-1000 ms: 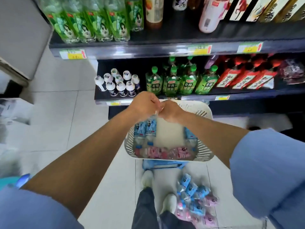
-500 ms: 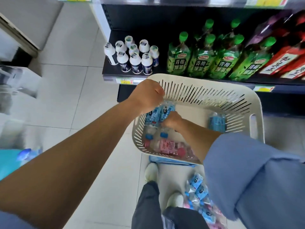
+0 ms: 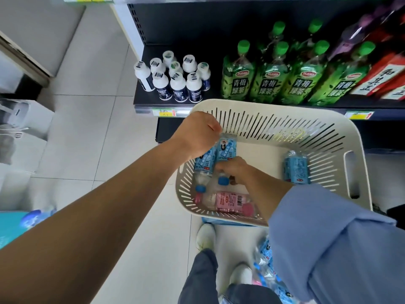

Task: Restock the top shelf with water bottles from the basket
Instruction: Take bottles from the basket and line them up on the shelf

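Nearest, beside the person's white shoes, a loose heap of blue- and pink-labelled bottles lies on the pale tiled floor.

Above it is the white slotted plastic basket. A clear bottle with a pink label lies along its near wall, and a single blue-labelled bottle lies towards its right wall.

A second ago both hands met above the basket rim. We now see the right hand dipped inside the basket, fingers curled beside a blue cap. We cannot tell whether it grips anything.

The left hand stays clamped on the bases of two clear plastic water bottles with blue labels, which hang cap-down inside the basket.

The view has also tipped downwards. Beyond the basket only the black lower shelf shows, carrying small white bottles and green-capped tea bottles. The top shelf has left the view.

We judge that the person is collecting a further bottle before lifting, so no bottle has yet reached the top shelf.
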### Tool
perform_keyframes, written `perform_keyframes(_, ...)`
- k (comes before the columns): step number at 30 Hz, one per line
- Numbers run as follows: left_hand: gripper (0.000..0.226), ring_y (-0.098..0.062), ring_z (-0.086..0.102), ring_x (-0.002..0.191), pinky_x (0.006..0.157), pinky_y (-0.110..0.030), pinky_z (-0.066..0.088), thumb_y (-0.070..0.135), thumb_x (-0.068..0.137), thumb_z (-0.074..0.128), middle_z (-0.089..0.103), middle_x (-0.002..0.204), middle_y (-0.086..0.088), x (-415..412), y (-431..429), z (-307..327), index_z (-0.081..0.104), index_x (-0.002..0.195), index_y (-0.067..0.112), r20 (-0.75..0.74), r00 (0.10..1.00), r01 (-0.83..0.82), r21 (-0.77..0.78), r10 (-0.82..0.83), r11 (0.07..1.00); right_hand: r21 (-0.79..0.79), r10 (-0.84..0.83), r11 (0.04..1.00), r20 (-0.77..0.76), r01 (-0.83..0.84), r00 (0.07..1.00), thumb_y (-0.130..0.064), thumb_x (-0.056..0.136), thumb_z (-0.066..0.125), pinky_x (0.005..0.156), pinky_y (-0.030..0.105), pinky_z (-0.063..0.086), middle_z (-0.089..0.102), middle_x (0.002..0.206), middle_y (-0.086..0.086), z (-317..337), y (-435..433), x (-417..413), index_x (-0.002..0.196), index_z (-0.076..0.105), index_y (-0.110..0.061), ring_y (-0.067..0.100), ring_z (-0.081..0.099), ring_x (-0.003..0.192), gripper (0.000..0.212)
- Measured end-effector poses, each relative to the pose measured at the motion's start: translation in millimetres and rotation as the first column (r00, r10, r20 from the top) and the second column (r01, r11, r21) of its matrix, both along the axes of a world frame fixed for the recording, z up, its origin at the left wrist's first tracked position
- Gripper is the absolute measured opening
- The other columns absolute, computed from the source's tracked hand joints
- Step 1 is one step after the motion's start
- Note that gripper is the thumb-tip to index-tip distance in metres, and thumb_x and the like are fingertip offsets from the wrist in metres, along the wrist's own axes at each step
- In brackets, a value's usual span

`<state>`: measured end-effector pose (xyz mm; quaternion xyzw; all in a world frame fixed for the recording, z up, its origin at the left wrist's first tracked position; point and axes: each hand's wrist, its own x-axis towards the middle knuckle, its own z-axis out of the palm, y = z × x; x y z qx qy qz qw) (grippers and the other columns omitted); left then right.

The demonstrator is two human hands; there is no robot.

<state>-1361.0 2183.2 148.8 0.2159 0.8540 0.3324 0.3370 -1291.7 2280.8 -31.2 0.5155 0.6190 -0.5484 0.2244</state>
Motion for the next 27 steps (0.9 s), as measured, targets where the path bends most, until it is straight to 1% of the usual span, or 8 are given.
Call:
perform_keyframes(3, 0.024, -0.018, 0.059, 0.070, 0.038, -0.011, 0.036, 0.002, 0.090, 0.045, 0.061, 0.070, 0.002, 5.1, 6.3, 8.5, 0.064, 0.090, 0.016, 0.001, 1.000, 0.016, -0.001, -0.016, 1.000, -0.109, -0.122, 0.987, -0.051, 0.116, 0.991, -0.014, 0.080, 0.069, 0.083, 0.042, 0.057, 0.058, 0.088, 0.010, 17.4, 6.6, 5.8, 0.086, 0.057, -0.006, 0.026, 0.061, 0.086, 0.016)
perform_keyframes(7, 0.026, -0.003, 0.049, 0.039, 0.031, -0.008, 0.030, -0.001, 0.091, 0.044, 0.060, 0.076, -0.003, 13.8, 12.8, 29.6, 0.067, 0.097, 0.009, -0.011, 1.000, 0.016, 0.004, -0.016, 1.000, -0.320, -0.347, 0.897, -0.080, 0.305, 0.934, -0.010, 0.085, 0.067, 0.068, 0.030, 0.059, 0.053, 0.098, 0.013, 55.0, 32.6, 16.7, 0.109, 0.056, -0.006, 0.019, 0.060, 0.072, 0.027)
perform_keyframes(10, 0.026, -0.015, 0.056, 0.065, 0.045, -0.007, 0.038, 0.001, 0.092, 0.044, 0.061, 0.086, -0.004, 21.6, 17.4, 50.9, 0.067, 0.102, 0.005, -0.033, 0.998, 0.044, -0.018, -0.045, 0.999, -0.318, -0.227, 0.926, -0.042, 0.203, 0.973, -0.012, 0.087, 0.065, 0.046, 0.019, 0.054, 0.053, 0.110, 0.017, 95.0, 56.5, 28.1, 0.116, 0.054, -0.004, 0.017, 0.058, 0.068, 0.032)
perform_keyframes(14, 0.026, -0.022, 0.063, 0.088, 0.059, -0.017, 0.046, 0.001, 0.092, 0.043, 0.063, 0.096, -0.006, 30.7, 28.1, 97.0, 0.067, 0.103, 0.006, -0.039, 0.997, 0.062, -0.009, -0.062, 0.998, -0.270, -0.021, 0.963, -0.072, 0.001, 0.997, -0.009, 0.084, 0.068, 0.046, 0.018, 0.053, 0.051, 0.101, 0.014, 179.6, 77.6, 41.4, 0.094, 0.055, -0.003, 0.017, 0.053, 0.069, 0.017)
perform_keyframes(19, 0.024, -0.023, 0.063, 0.078, 0.061, -0.017, 0.044, -0.001, 0.087, 0.050, 0.068, 0.092, -0.012, 35.8, 44.0, 178.2, 0.069, 0.101, 0.005, -0.115, 0.992, 0.061, 0.072, -0.053, 0.996, 0.132, 0.332, 0.941, -0.189, -0.311, 0.924, -0.019, 0.086, 0.068, 0.054, 0.022, 0.055, 0.056, 0.089, 0.013, 318.9, 92.5, 40.9, 0.113, 0.059, 0.011, 0.019, 0.055, 0.068, 0.041)
perform_keyframes(22, 0.023, -0.021, 0.061, 0.077, 0.060, -0.020, 0.044, 0.000, 0.085, 0.053, 0.065, 0.086, -0.006, 35.3, 47.0, 234.3, 0.069, 0.100, 0.006, -0.211, 0.976, 0.072, 0.106, -0.049, 0.992, 0.490, 0.594, 0.731, -0.116, -0.475, 0.796, -0.022, 0.090, 0.063, 0.078, 0.032, 0.056, 0.067, 0.107, 0.023, 405.4, 93.4, 41.0, 0.109, 0.065, 0.008, 0.025, 0.063, 0.080, 0.035)
perform_keyframes(24, 0.022, -0.023, 0.063, 0.086, 0.068, -0.023, 0.045, 0.002, 0.085, 0.054, 0.066, 0.093, -0.007, 32.7, 49.0, 273.0, 0.069, 0.100, 0.008, -0.268, 0.963, 0.059, 0.163, -0.014, 0.985, 0.662, 0.655, 0.605, -0.096, -0.444, 0.749, -0.019, 0.087, 0.063, 0.072, 0.030, 0.051, 0.069, 0.101, 0.023, 465.2, 92.9, 43.9, 0.101, 0.068, 0.006, 0.023, 0.060, 0.078, 0.029)
perform_keyframes(27, 0.023, -0.018, 0.056, 0.075, 0.063, -0.022, 0.041, 0.003, 0.086, 0.054, 0.064, 0.096, -0.007, 28.9, 51.7, 326.6, 0.067, 0.104, 0.008, -0.353, 0.934, 0.042, 0.233, 0.044, 0.972, 0.816, 0.712, 0.464, -0.113, -0.344, 0.693, -0.013, 0.083, 0.065, 0.058, 0.020, 0.041, 0.066, 0.079, 0.008, 547.7, 88.8, 48.6, 0.087, 0.070, 0.000, 0.020, 0.058, 0.079, 0.014)
